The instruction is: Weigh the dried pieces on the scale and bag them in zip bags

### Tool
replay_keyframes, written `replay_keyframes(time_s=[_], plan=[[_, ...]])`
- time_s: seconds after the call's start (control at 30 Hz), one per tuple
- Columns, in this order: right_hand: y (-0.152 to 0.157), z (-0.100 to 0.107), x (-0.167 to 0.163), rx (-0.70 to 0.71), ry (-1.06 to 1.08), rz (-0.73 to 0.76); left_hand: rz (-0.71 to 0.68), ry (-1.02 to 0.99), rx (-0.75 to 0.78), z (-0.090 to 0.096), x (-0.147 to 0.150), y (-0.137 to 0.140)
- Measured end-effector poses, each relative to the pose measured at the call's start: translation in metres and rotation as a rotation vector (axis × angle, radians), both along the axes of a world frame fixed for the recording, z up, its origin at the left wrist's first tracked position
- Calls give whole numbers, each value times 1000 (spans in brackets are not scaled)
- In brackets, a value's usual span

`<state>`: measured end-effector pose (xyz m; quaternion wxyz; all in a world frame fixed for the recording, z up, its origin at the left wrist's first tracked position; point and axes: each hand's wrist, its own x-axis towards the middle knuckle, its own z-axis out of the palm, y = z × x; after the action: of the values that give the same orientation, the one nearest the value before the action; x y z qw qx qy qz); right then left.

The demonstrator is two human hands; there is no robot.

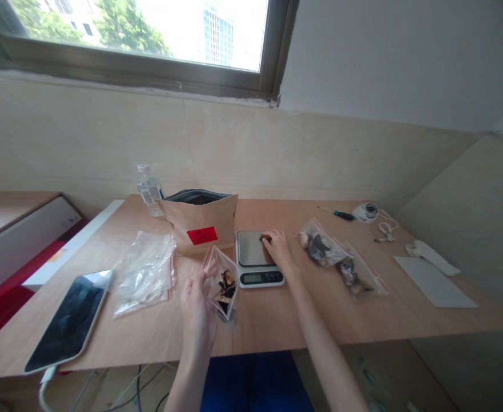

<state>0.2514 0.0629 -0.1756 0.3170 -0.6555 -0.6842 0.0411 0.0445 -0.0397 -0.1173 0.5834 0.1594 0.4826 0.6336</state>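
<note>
My left hand (197,309) holds a small clear zip bag (224,281) with dark dried pieces inside, its mouth held open near the table's front edge. My right hand (278,247) rests on the steel platform of a small digital kitchen scale (255,258), fingers bent over something dark and small on it; what the fingers pinch is too small to tell. Behind the scale stands an open brown paper pouch (199,220) with a red label. Two filled zip bags (341,258) lie to the right of the scale.
A pile of empty clear zip bags (146,272) lies left of centre, and a phone (68,320) lies at the front left with a cable. A water bottle (149,190) stands behind the pouch. A screwdriver (335,213), tape roll (366,212) and white sheet (434,280) sit far right.
</note>
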Motion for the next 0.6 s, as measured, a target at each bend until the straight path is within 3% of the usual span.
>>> replay_keyframes(time_s=[0.13,0.23,0.37,0.47,0.6], plan=[[-15,25,-9,30,90,-2,16,7,32,-4,3,0],[-34,56,-26,42,409,44,31,32,35,-7,6,0],[-63,92,-53,-113,821,222,50,75,23,-7,8,0],[-75,99,-70,-244,900,305,63,91,23,-7,9,0],[-78,92,-88,-207,808,272,61,106,-8,-5,10,-3]])
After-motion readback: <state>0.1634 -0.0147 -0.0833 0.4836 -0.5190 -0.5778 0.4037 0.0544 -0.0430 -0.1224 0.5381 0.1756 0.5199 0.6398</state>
